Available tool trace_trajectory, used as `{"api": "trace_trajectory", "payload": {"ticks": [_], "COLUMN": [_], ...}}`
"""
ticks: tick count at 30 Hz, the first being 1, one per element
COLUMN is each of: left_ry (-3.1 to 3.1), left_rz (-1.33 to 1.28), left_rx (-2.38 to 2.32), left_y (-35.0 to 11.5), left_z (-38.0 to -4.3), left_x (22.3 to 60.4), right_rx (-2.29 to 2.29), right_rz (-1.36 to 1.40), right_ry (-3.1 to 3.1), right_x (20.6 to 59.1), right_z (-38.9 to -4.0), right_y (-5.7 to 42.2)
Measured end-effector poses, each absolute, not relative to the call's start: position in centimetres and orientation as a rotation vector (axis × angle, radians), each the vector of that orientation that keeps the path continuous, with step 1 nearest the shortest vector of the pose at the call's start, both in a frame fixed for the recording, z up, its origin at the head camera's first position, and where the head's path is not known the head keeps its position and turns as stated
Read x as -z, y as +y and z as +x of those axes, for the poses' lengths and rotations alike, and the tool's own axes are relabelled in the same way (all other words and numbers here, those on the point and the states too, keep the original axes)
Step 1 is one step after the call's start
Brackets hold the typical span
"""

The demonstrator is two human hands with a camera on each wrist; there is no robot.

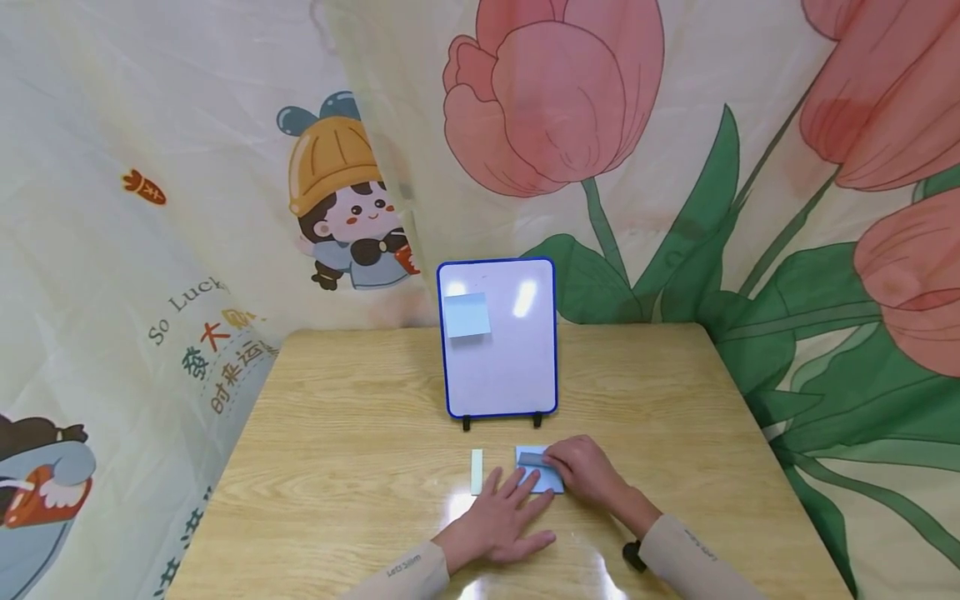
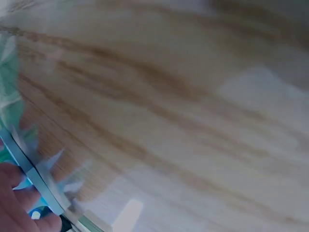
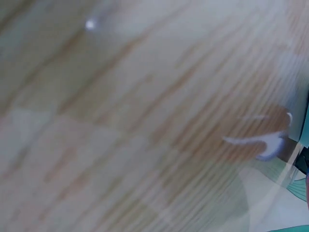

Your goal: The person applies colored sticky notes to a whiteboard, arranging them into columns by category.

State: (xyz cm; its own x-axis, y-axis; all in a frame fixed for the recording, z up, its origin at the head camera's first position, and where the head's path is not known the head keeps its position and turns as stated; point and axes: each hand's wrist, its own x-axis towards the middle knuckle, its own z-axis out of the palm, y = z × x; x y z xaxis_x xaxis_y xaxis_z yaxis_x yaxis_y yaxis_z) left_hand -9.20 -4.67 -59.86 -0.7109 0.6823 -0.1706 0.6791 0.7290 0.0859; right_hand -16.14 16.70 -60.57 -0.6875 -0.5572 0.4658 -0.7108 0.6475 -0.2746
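Observation:
A blue sticky note pad (image 1: 553, 482) lies on the table in front of the whiteboard. My left hand (image 1: 501, 518) is spread out, its fingertips resting on the pad's lower left part. With curled fingers my right hand (image 1: 592, 475) pinches the upper right of the top blue sheet (image 1: 531, 459), which shows a darker, raised strip near the pad's top edge. In the left wrist view the pad's side (image 2: 30, 170) appears at the lower left beside fingers (image 2: 14, 203). The right wrist view shows mostly tabletop, with the right fingers out of sight.
Behind the pad a blue-framed whiteboard (image 1: 517, 375) stands on black feet, with a light blue sticky note (image 1: 467, 315) stuck at its upper left. A narrow pale green pad (image 1: 477, 472) lies left of the blue one. Printed cloth (image 1: 675, 200) hangs behind the wooden table (image 1: 337, 417).

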Motion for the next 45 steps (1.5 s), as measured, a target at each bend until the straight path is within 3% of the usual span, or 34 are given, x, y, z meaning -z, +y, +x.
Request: {"api": "trace_trajectory", "payload": {"ticks": [27, 45], "left_ry": [2.668, 2.695], "left_rz": [1.002, 0.998], "left_rx": [0.002, 0.015], "left_y": [-4.6, -4.2], "left_z": [-9.8, -9.5], "left_x": [59.1, 59.1], "right_rx": [-0.525, -0.897], "right_rz": [1.086, 0.822], "right_ry": [-2.556, -2.748], "right_x": [60.0, 59.8], "right_z": [-15.7, -17.7], "right_y": [17.1, 17.2]}}
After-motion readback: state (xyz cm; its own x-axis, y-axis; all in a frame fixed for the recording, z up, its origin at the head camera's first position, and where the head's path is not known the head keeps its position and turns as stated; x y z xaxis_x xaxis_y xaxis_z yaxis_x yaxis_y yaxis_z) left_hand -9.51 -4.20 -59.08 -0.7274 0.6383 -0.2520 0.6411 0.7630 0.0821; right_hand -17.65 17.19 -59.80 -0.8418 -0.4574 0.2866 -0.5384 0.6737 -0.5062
